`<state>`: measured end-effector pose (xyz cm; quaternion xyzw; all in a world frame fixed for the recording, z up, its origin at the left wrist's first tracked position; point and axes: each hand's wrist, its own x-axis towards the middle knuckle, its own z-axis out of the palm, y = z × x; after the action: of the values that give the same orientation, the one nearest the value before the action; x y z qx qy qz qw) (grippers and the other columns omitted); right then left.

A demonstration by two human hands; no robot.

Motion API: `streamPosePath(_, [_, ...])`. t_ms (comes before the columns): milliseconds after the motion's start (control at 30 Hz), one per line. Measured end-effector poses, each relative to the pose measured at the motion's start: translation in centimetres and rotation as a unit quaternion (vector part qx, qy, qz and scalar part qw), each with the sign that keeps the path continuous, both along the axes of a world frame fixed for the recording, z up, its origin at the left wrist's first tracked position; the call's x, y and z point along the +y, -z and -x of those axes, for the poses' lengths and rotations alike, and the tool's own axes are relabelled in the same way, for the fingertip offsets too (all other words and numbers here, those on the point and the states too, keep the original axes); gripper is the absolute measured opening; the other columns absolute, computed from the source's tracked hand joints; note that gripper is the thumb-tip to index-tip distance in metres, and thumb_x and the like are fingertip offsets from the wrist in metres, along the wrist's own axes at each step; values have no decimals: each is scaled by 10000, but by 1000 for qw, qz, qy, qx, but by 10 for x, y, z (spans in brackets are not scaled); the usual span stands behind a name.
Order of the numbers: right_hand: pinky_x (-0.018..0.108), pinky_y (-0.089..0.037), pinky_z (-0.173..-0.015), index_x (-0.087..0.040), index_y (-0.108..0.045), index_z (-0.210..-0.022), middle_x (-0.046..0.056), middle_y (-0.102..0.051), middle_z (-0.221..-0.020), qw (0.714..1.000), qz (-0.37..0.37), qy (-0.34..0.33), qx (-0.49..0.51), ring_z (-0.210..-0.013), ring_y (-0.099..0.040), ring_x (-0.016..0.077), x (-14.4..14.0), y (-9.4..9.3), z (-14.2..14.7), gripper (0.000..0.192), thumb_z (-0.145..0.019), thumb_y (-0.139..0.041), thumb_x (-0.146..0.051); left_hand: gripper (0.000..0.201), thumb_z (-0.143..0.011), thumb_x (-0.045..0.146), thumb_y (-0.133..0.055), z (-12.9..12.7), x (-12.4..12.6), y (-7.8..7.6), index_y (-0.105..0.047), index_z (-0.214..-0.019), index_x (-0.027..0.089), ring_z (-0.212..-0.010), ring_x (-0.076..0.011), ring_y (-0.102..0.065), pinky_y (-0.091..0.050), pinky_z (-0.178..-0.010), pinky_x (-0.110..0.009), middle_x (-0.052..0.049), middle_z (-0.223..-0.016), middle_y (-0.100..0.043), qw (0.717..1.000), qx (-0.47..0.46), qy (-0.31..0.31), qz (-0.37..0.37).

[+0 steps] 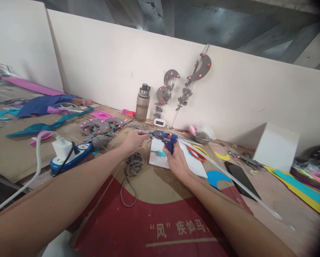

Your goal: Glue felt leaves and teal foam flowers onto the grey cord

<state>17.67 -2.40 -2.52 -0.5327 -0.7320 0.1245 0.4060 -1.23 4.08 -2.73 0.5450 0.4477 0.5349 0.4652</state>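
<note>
On my tabletop (pixel 283 200) a grey water bottle (pixel 143 102) stands by the white wall, two moon-shaped felt hangings (pixel 176 84) pinned beside it. A white plug sits in the blue power strip (pixel 70 157), left. A black phone (pixel 241 179) and white box (pixel 276 146) lie right.

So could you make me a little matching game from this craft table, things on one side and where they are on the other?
Things:
1. blue hot glue gun
2. clear grey water bottle
3. flat black phone
4. red-handled scissors

Places:
A. standing against the white wall
B. in the right hand
C. lying beside the blue foam half-circle
D. on the white sheet's far edge

Pairs: 1-B, 2-A, 3-C, 4-D
</note>
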Motion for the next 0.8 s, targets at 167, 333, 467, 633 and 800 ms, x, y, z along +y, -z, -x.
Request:
streamPosePath(167, [338, -427, -676, -170, -445, -1080, 97, -613, -916, 1000, -3, 4, -5, -754, -558, 217, 0, 0, -1, 264, -859, -440, -314, 240, -646, 342, -704, -1, -1, -2, -619, -691, 122, -402, -38, -293, -192, -405, -196, 55, -510, -386, 1000, 4, -2, -1])
streamPosePath(333, [323, -421, -644, -176, -452, -1086, 78, -615, -872, 1000, 2, 2, 0, -708, -552, 206, 0, -1, -1, 271, -851, -448, -311, 244, -642, 356, -699, -1, -2, -3, -616, -666, 128, -401, -44, -293, -198, -408, -199, 60, -492, -372, 1000, 15, -10, -4])
streamPosePath(467, [319, -414, -625, -171, -460, -1078, 75, -615, -848, 1000, -3, 5, -4, -681, -542, 201, 1, 0, -1, 273, -851, -443, -322, 256, -622, 364, -714, -1, -1, -1, -639, -691, 129, -399, -46, -301, -206, -408, -201, 54, -499, -406, 1000, 14, -8, -2])
streamPosePath(633, [334, -423, -655, -166, -456, -1094, 84, -621, -867, 1000, -3, 7, -7, -708, -550, 208, 0, 0, 0, 286, -843, -446, -304, 238, -636, 356, -703, -1, -1, -1, -635, -677, 131, -401, -48, -310, -215, -409, -200, 50, -499, -407, 1000, 22, -16, -8])
streamPosePath(800, [330, -425, -655, -183, -460, -1070, 70, -619, -855, 1000, -11, 0, 0, -706, -552, 203, 1, 0, -1, 251, -842, -456, -288, 218, -644, 336, -707, -1, -4, -3, -623, -658, 135, -390, -43, -290, -200, -409, -198, 62, -475, -376, 1000, 14, -8, -3])
